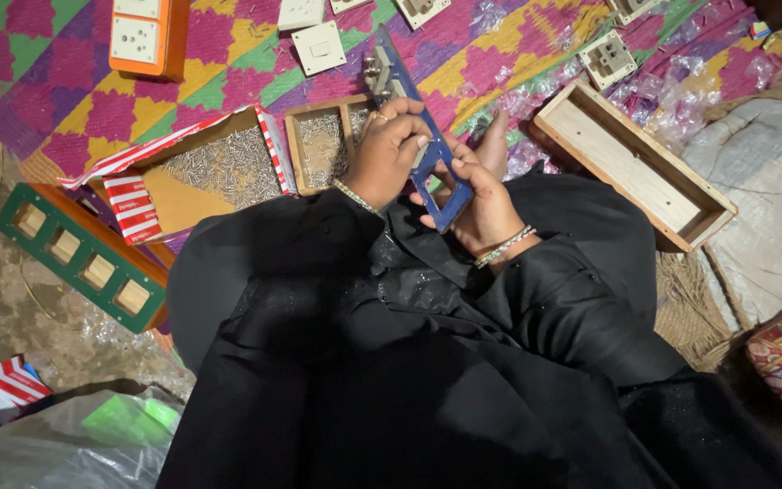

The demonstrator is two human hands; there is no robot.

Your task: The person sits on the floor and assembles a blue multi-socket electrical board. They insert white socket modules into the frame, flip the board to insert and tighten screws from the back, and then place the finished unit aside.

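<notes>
Spreading under everything is a woven mat of pink, yellow and green diamonds (pixel 228 63), with a long open wooden box (pixel 631 163) on its right side. Left of the hands sits a red-and-white striped cardboard box of small metal screws (pixel 219 167). Both hands grip a long blue switch-board frame (pixel 427 145) above the lap (black-sleeved): the left hand (pixel 389 149) curled over its middle, the right hand (pixel 480 204) clasping its lower end.

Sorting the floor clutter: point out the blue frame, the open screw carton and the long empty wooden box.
blue frame (pixel 450 204): head view, lower end by the right hand.
screw carton (pixel 228 167): head view, screw pile inside.
long wooden box (pixel 631 172): head view, bare inner floor.
</notes>
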